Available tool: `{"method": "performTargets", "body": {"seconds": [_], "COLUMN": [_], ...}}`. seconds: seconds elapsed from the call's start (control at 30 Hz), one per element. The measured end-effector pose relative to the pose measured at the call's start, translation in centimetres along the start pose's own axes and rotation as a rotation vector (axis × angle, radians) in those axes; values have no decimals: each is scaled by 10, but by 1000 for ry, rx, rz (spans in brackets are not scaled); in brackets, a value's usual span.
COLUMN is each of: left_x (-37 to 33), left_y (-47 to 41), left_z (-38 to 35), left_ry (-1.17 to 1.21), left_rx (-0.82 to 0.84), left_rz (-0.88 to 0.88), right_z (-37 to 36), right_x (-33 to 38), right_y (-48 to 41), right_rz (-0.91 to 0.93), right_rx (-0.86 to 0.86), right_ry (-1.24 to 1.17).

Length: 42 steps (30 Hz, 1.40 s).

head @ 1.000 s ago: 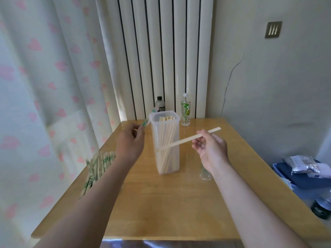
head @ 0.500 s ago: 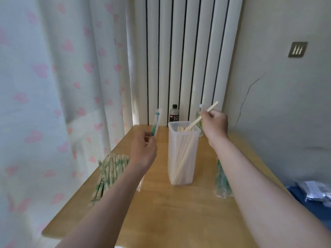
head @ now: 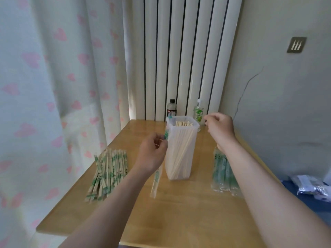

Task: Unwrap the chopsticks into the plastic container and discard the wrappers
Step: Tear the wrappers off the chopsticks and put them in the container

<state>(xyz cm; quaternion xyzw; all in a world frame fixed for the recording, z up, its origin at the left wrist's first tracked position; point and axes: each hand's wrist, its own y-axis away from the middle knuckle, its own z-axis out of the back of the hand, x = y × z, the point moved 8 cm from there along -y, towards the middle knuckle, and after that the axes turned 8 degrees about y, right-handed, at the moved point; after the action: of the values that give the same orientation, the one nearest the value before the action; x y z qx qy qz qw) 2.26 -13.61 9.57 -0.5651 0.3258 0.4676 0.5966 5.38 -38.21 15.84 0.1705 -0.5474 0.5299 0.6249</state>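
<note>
- Plastic container (head: 180, 154) upright mid-worktop (head: 179, 212), full of bare chopsticks (head: 183, 123).
- Left hand (head: 152, 153) touching container's left wall; fingers (head: 161, 140) pinch a green-printed wrapper (head: 166, 134).
- Right hand (head: 219, 128) above the rim's right side; fingers loosely curled, nothing seen in them.
- Wrapped chopsticks (head: 107, 172) piled left; empty wrappers (head: 223, 176) right.

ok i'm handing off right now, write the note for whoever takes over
Left hand: pinches an empty-looking wrapper beside the plastic container.
Right hand: loosely curled, holds nothing.
Done: bare chopsticks stand in the container; used wrappers lie right of it.
To do: discard the held wrapper, then unwrap the wrapped pile on the table, left side.
</note>
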Motion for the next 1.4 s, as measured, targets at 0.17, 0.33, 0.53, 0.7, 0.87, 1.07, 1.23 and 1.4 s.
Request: {"method": "performTargets", "body": {"seconds": [0.17, 0.33, 0.53, 0.7, 0.87, 1.07, 1.23, 1.4], "left_x": [-10, -14, 8, 38, 58, 71, 86, 86], "left_y": [9, 22, 32, 17, -8, -31, -35, -35], "left_z": [-50, -109, -166, -196, -230, -272, -295, -300], "left_ry": [45, 96, 9, -98, -240, -412, -477, -555], "left_rx": [117, 247, 368, 331, 291, 302, 316, 312], "left_rz": [-37, -32, 78, 166, 192, 172, 198, 185], "right_z": [0, 9, 65, 108, 113, 108, 110, 112], "right_x": [-11, -42, -119, -202, -264, -268, -268, -266], "right_y": [20, 27, 8, 10, 38, 38, 35, 35], "right_rz": [28, -31, -261, -303, -293, -245, -259, -264], "right_rx": [332, 479, 177, 9, 14, 31, 34, 29], "right_ry": [-78, -17, -215, 303, 698, 691, 646, 629]}}
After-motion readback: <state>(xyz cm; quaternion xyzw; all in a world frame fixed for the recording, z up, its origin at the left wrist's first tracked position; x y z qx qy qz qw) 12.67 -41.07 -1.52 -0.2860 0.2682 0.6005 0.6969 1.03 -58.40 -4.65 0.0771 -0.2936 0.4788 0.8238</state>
